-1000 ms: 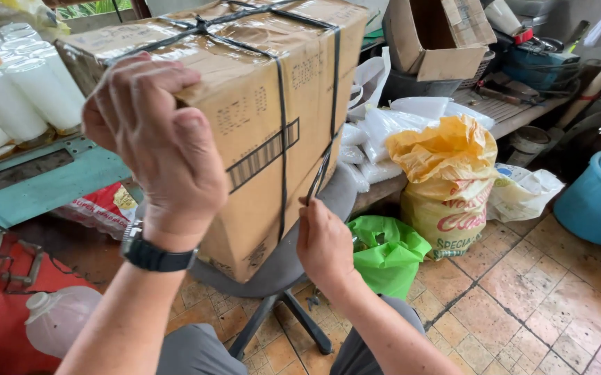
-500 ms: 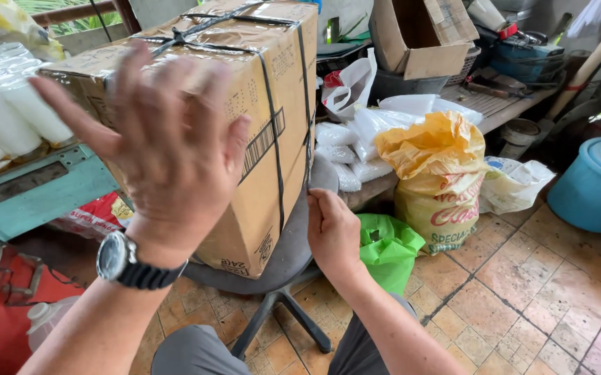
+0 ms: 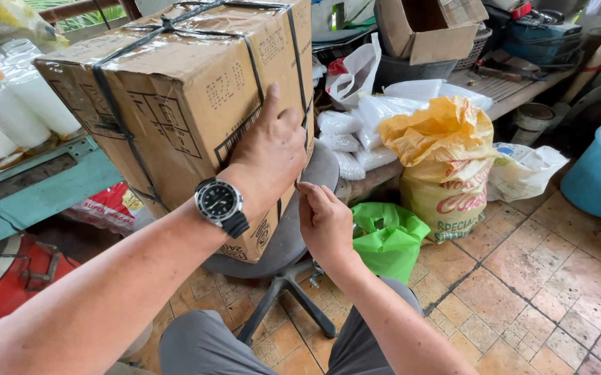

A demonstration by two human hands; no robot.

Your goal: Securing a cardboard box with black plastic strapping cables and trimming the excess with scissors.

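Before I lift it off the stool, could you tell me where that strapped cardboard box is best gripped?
Probably under the bottom edges of the cardboard box, from both sides: it sits tilted on the stool. The black straps look thin. The left hand rests on its face.

A large brown cardboard box [image 3: 182,104] is being seen from about nine to twelve o'clock in the view, resting tilted on the round grey seat of a swivel chair [image 3: 293,236], one bottom corner hanging past the seat's edge. It is being bound shut by black straps [image 3: 116,111] crossing over its top and down its sides, and clear tape is shining along the top flaps. Dark printed marks are showing on the near faces, and its surface is looking creased and scuffed
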